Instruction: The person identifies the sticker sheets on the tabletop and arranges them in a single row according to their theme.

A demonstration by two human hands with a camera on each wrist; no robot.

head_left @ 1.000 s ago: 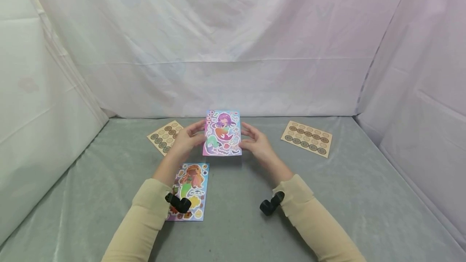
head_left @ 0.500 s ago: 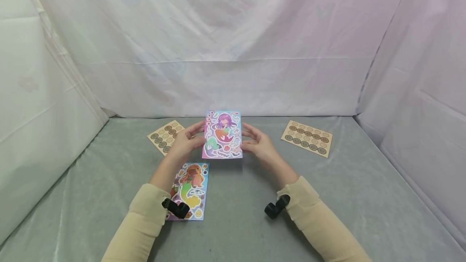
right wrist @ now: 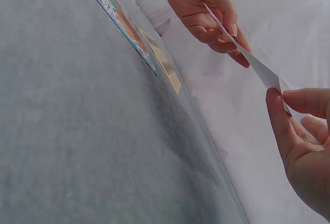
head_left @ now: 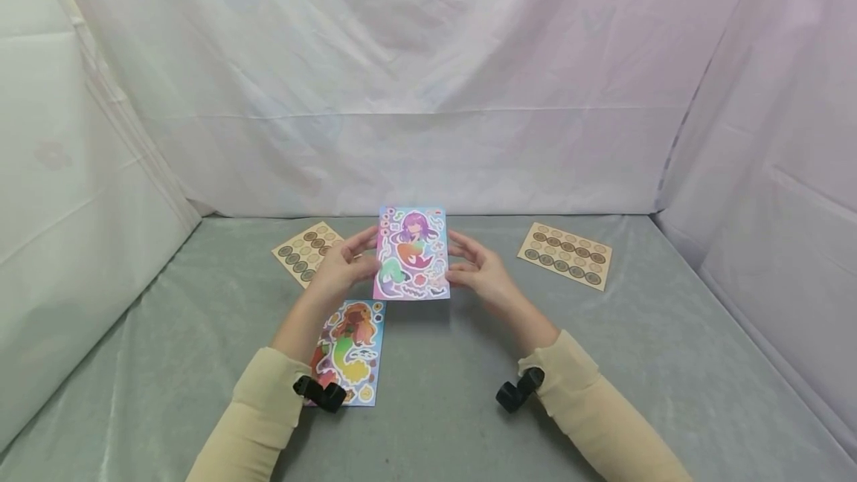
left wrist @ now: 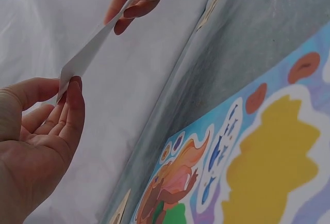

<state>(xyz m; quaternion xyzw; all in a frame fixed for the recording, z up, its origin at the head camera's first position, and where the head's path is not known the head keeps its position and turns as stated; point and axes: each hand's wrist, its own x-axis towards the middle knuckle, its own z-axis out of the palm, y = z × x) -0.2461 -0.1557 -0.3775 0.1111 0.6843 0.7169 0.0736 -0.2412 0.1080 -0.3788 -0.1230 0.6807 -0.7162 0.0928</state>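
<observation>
A mermaid sticker sheet (head_left: 411, 253) with a purple-haired figure is held up off the table, tilted toward the head camera. My left hand (head_left: 340, 268) pinches its left edge between thumb and fingers. On the opposite edge, my right hand (head_left: 490, 279) grips it the same way. Both wrist views show the sheet's plain pale back (left wrist: 88, 51), nearly edge-on. Another mermaid sticker sheet (head_left: 351, 355), with an orange-haired figure and a green-yellow tail, lies flat beneath my left forearm, which covers part of it.
A tan sheet of round stickers (head_left: 300, 253) lies behind my left hand, partly hidden. A similar tan sheet (head_left: 565, 255) lies at the back right. The grey cloth-covered table (head_left: 442, 407) is bounded by white fabric walls (head_left: 428, 162) at the back and sides.
Both hands have drawn the held sheet slightly toward me and down in the head view. The right forearm has shifted a little rightward. The sheets on the table stay put.
</observation>
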